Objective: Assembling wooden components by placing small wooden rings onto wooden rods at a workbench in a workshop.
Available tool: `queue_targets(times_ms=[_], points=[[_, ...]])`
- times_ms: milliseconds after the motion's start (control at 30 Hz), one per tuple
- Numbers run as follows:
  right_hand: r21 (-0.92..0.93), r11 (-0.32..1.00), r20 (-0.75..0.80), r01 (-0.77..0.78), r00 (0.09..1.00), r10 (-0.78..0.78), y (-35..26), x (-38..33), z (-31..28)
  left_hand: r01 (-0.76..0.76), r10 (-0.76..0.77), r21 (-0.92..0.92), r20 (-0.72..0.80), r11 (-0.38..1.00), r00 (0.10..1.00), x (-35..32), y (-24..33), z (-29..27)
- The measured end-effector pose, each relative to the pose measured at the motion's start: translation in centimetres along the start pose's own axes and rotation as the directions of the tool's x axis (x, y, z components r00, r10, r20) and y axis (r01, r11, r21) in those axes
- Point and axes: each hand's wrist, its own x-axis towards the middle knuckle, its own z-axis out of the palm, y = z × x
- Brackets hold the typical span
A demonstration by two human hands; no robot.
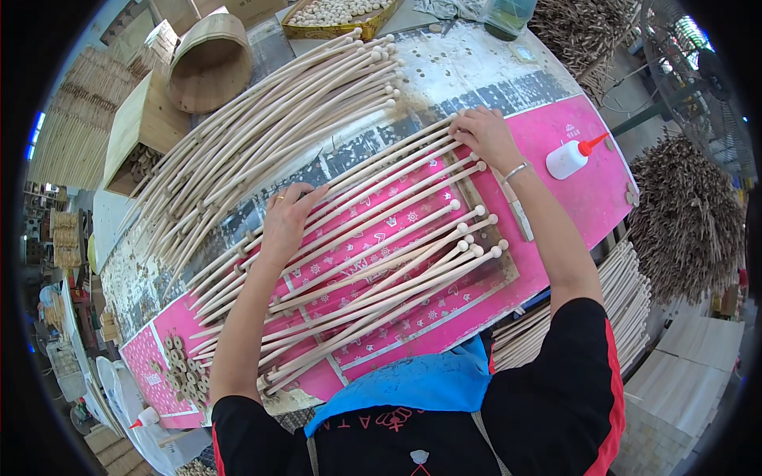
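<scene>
Pale wooden sticks with round ball ends (397, 234) lie side by side on a pink patterned mat (556, 206). My right hand (486, 136) is closed at the far row's right end, its fingertips pinching a stick's end. Farther left, my left hand (287, 218) has its thumb and fingers closed on the shaft of a wooden stick (381, 157) in that same far row. Small wooden discs sit around the sticks near their left ends. The right fingers cover the tip they hold.
Beyond the mat lies a larger pile of ball-ended sticks (294, 103). A white glue bottle with a red cap (567, 160) lies to the right. Loose wooden discs (186, 373) sit at the left. A wooden bucket (210, 67), a box of balls (337, 17) and a fan (690, 71) stand around.
</scene>
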Motion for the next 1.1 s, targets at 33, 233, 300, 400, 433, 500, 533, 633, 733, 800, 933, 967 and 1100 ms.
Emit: queue_targets(times_ms=[33,233,300,400,433,500,533,633,733,800,933,967,1100], points=[[0.019,1.0,-0.002,0.009,1.0,-0.009,0.1,0.4,0.1,-0.003,0.003,0.001,-0.005,1.0,1.0,-0.1,-0.1,0.0],[-0.015,0.997,-0.052,-0.076,0.996,0.075,1.0,-0.3,-0.5,0.071,-0.058,-0.11,0.116,0.991,0.992,-0.3,0.0,-1.0],[0.04,0.994,-0.02,-0.101,0.995,0.101,1.1,-0.9,-1.0,-0.043,0.053,-0.113,0.094,0.993,0.994,-0.8,0.2,-1.4],[0.227,0.973,0.055,-0.032,0.998,0.02,0.2,-2.3,-3.2,-0.032,0.048,-0.079,0.204,0.996,0.978,-1.5,0.1,-2.5],[0.228,0.973,0.059,-0.03,0.998,0.017,-0.5,-2.8,-3.4,-0.031,0.05,-0.084,0.238,0.996,0.97,-1.6,-0.1,-2.9],[0.382,0.921,0.115,0.072,0.985,-0.125,-1.7,-3.5,-3.5,-0.037,0.063,-0.098,0.275,0.994,0.959,-1.9,-0.7,-3.1],[0.348,0.929,0.109,0.124,0.979,-0.171,-1.6,-4.1,-3.2,-0.047,0.08,-0.11,0.311,0.993,0.947,-1.8,-0.9,-3.1],[0.325,0.941,0.089,0.092,0.988,-0.127,-1.8,-4.8,-3.3,-0.086,0.113,-0.096,0.335,0.992,0.935,-2.0,-0.9,-3.7],[0.264,0.961,0.041,0.084,0.994,-0.098,-1.9,-5.1,-2.8,-0.055,0.088,-0.108,0.326,0.993,0.941,-2.3,-0.8,-4.2],[0.255,0.963,0.011,0.083,0.996,-0.089,-2.0,-5.1,-2.6,-0.078,0.088,-0.042,0.339,0.996,0.937,-2.6,0.4,-4.6],[0.179,0.982,-0.087,0.066,0.995,-0.051,-5.3,-5.2,-4.6,-0.087,0.075,0.018,0.343,0.996,0.936,-2.8,0.5,-4.5],[0.381,0.922,0.023,0.061,0.997,-0.075,-5.7,-5.0,-4.5,-0.109,0.103,0.002,0.324,0.994,0.941,-2.7,0.1,-4.3],[0.422,0.889,0.179,0.177,0.945,-0.273,-8.4,-6.4,-3.2,-0.149,0.126,0.032,0.38,0.988,0.916,-2.8,0.2,-4.4]])
